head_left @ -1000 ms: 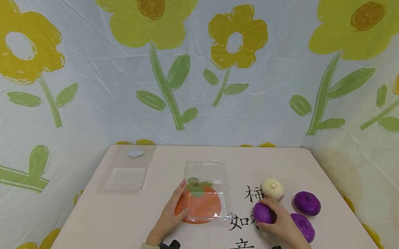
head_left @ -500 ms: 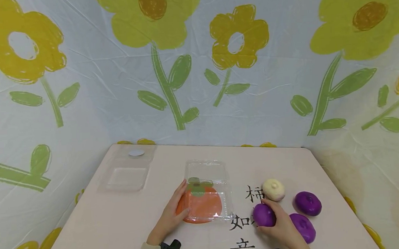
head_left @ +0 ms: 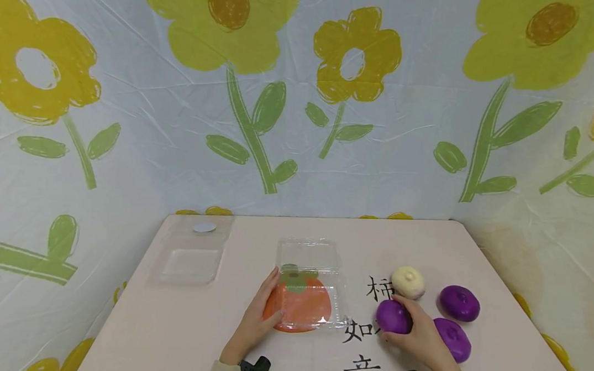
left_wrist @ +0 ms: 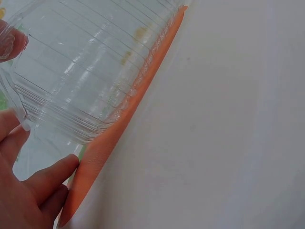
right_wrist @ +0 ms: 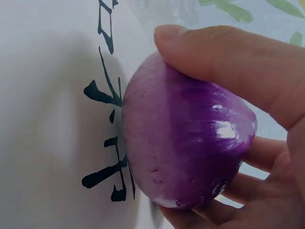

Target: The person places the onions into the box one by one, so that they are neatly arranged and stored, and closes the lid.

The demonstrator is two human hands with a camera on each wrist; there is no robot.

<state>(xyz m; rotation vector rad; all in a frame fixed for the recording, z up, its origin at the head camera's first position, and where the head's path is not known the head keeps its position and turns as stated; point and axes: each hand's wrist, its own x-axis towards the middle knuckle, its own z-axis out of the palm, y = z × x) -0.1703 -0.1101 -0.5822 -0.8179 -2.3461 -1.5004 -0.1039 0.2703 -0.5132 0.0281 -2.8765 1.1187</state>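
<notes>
A clear plastic clamshell box [head_left: 310, 312] lies with its lid [head_left: 307, 254] folded back, over an orange persimmon-shaped mat [left_wrist: 95, 162]. My left hand [head_left: 257, 314] holds the box by its left side, thumb near the front and fingers toward the back. In the right wrist view, a glossy purple onion [right_wrist: 190, 133] sits in the grip of my right hand [head_left: 423, 329], thumb on one side and fingers curled round the other. The head view puts this onion right of the box, over black printed characters. A pale onion [head_left: 408, 282] is just behind it.
Two other purple onions [head_left: 460, 303] [head_left: 453, 339] lie to the right of my right hand. A second clear box [head_left: 188, 266], lid open with a white oval sticker [head_left: 204, 227], stands at the far left. Flower-printed cloth [head_left: 400, 164] walls surround the pale tabletop [head_left: 149, 336].
The purple onion in my right hand has shifted slightly, showing more of itself between thumb and fingers. My left hand and the box keep their place.
</notes>
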